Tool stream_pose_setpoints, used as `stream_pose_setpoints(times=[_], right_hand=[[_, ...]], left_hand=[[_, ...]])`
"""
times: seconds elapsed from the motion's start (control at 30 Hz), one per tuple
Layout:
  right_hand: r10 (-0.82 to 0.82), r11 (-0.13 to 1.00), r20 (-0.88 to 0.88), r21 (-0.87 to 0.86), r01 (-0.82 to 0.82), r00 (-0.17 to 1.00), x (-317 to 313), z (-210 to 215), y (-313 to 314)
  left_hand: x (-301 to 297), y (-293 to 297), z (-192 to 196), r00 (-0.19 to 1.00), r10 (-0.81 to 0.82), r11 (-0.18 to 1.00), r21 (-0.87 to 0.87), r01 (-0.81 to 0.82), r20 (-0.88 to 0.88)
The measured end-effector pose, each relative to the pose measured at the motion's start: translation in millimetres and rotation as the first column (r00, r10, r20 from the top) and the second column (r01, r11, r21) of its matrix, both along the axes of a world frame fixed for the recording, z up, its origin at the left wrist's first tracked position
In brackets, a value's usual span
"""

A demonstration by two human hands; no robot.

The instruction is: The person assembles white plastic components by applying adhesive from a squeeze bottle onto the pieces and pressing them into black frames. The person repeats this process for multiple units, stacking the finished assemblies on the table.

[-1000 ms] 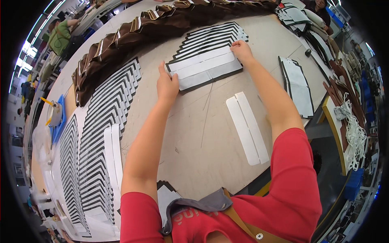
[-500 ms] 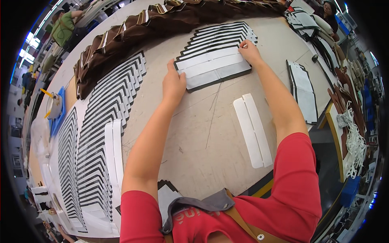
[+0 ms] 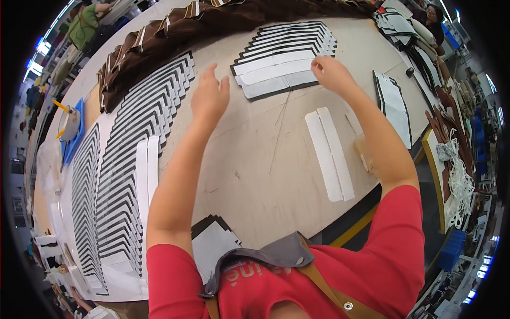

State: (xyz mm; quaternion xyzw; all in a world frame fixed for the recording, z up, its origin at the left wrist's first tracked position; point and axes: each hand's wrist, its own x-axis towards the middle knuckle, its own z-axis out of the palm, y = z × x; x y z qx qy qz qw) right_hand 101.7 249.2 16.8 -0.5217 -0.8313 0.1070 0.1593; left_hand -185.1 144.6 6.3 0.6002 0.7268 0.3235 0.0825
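Observation:
Above the table, my left hand [image 3: 211,95] hovers with fingers apart, holding nothing, left of a fanned row of black-edged white panels [image 3: 287,45]. Across the front panel [image 3: 279,86] of that row lies a long white strip [image 3: 276,65] with a slit line along it. At the strip's right end is my right hand [image 3: 332,73], its fingers bent and pressed together; whether they pinch anything is hidden. A second white strip piece [image 3: 329,154], with the same lengthwise slit, lies on the table below the right hand.
Overlapping black-edged panels [image 3: 127,175] run down the left, with another white strip [image 3: 147,170] beside them. Brown fabric [image 3: 175,42] is bunched along the far edge. A white pot [image 3: 69,125] sits on a blue tray [image 3: 79,135]. More panels [image 3: 393,106] lie right, and others [image 3: 215,242] near my body.
My left hand has let go of the front panel's left side and moved left, its fingers spreading. My right hand remains by the strip's right end. The view has shifted slightly.

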Motion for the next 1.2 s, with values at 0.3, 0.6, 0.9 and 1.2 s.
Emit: stream_pose_setpoints(times=[0.3, 0.6, 0.9, 1.2], right_hand=[[-0.051, 0.998, 0.22, -0.031, 0.059, 0.974, -13.8, -28.7, -136.4], [-0.126, 0.992, 0.421, 0.047, 0.118, 0.898, -28.6, -27.7, -124.6], [0.06, 0.92, -0.852, -0.154, -0.36, 0.52, -133.8, 65.1, -257.2], [-0.452, 0.387, -0.841, -0.487, -0.783, 0.299, -227.1, 34.8, -341.4]], left_hand=[[-21.9, -130.7, 29.2, 0.99, -0.131, 0.99, -0.041, 0.133, 0.058], [-73.6, -262.4, 54.2, 0.993, -0.004, 0.998, 0.056, -0.002, 0.118], [-90.2, -388.9, 18.3, 0.734, 0.138, 0.99, -0.108, -0.088, 0.665], [-59.8, -427.8, -4.5, 0.154, 0.088, 0.91, -0.017, -0.414, 0.984]])
